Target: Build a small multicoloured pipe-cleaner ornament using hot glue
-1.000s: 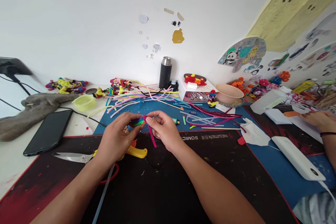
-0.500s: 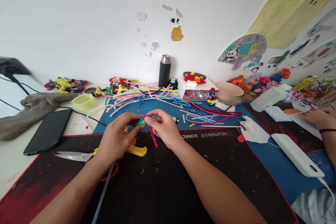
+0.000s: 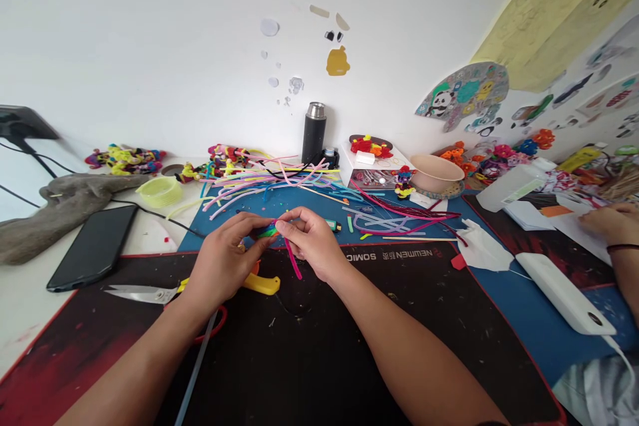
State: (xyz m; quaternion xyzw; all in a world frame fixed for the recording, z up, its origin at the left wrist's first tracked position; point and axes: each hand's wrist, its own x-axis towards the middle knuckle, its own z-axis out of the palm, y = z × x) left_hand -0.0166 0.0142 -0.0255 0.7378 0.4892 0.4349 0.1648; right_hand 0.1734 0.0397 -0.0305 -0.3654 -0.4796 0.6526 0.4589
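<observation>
Both hands meet above the dark mat (image 3: 319,346). My left hand (image 3: 227,256) is closed round a small green, blue and purple pipe-cleaner figure (image 3: 266,231), most of it hidden by the fingers. My right hand (image 3: 312,243) pinches a magenta pipe cleaner (image 3: 292,259) where it meets the figure; its free end hangs down below the fingers. Under my left hand and wrist lie scissors (image 3: 142,293) with their blades to the left, and a yellow-handled tool (image 3: 262,284). A pale thin rod (image 3: 196,373) lies beside my left forearm.
Loose pipe cleaners (image 3: 259,180) lie behind my hands, near a black thermos (image 3: 313,133) and a white box (image 3: 367,163). At left are a phone (image 3: 92,249) and a driftwood piece (image 3: 64,203). At right are a white power bank (image 3: 564,293) and another person's hand (image 3: 606,223).
My hands keep nearly the same hold and position. The view has shifted slightly, and the other person's hand at right has moved a little.
</observation>
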